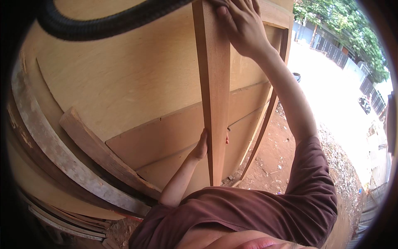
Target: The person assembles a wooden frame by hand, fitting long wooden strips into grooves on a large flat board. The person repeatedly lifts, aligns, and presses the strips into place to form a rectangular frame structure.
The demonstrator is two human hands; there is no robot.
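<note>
An upright reddish-brown wooden beam stands in front of me, running from the top edge of the view down toward my chest. Low on it, my left hand is wrapped around the beam. Its thumb side shows at the left edge, and fingertips peek out at the right. My right hand is raised high and lies along the beam's upper right side, fingers stretched upward and partly cut off by the view's edge. Behind the beam are large pale plywood sheets and a darker brown panel.
Long wooden planks lean at the left, with stacked strips below them. A black ribbed hose crosses the upper left. A wooden frame stands behind my right arm. Reddish dirt ground and a bright street lie to the right.
</note>
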